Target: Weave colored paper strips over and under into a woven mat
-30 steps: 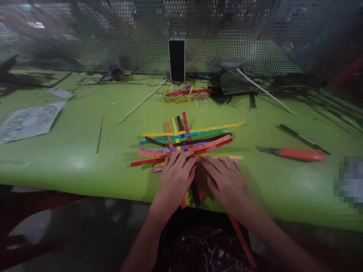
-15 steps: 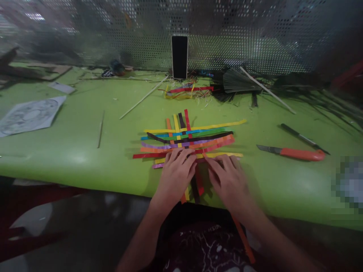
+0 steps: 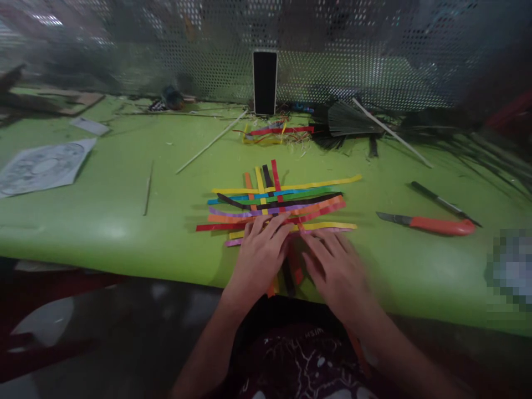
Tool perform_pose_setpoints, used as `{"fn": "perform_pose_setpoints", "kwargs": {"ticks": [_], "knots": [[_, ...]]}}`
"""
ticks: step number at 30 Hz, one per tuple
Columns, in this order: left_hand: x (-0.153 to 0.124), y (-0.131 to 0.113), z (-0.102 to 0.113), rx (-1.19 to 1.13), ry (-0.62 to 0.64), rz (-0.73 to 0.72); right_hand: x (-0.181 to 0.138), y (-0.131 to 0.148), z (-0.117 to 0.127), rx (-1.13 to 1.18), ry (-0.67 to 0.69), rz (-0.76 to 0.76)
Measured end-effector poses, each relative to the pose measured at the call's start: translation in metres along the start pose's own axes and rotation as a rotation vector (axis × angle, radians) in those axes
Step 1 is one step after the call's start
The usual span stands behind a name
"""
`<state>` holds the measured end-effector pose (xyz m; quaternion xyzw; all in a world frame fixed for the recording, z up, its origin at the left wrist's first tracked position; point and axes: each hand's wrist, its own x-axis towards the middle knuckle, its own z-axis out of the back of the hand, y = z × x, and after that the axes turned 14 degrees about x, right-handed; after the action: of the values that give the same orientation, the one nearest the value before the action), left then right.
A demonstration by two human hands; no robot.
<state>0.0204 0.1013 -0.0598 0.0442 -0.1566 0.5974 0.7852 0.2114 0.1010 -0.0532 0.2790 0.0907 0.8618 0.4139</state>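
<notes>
A loose weave of coloured paper strips [image 3: 278, 205] lies on the green table [image 3: 116, 221], with yellow, blue, green, black, purple, orange and red strips crossing. My left hand [image 3: 258, 256] lies flat on the near part of the weave, fingers stretched out over the red and yellow strips. Beside it, my right hand [image 3: 334, 266] also rests flat with fingers spread, pressing on the near yellow strip; it is slightly blurred. The upright strips run under both hands and hang over the table's front edge.
An orange-handled knife [image 3: 432, 224] and a dark pen-like tool [image 3: 444, 203] lie to the right. A phone [image 3: 265, 82] stands against the perforated metal wall. Spare strips [image 3: 274, 134], thin sticks [image 3: 210, 143], dark leaves [image 3: 349, 124] and printed paper [image 3: 41, 167] lie around.
Both hands stay on the weave with small shifts; the right hand has slid slightly back toward me. The view has tilted down a little.
</notes>
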Motion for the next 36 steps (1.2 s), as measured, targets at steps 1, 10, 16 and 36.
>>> {"fn": "perform_pose_setpoints", "kwargs": {"ticks": [1,10,16,36], "knots": [[0.001,0.0,0.0,0.011,0.007,0.0,-0.007,0.001,0.004,0.008,-0.003,0.004],[0.001,-0.001,-0.001,0.04,0.018,0.004,-0.035,0.005,0.009,-0.033,0.042,0.034],[0.0,-0.001,-0.001,0.038,-0.003,-0.011,-0.03,0.004,0.004,-0.094,0.039,0.051],[0.002,-0.002,-0.001,0.109,-0.004,-0.023,-0.036,0.004,-0.001,-0.119,0.014,0.025]]}}
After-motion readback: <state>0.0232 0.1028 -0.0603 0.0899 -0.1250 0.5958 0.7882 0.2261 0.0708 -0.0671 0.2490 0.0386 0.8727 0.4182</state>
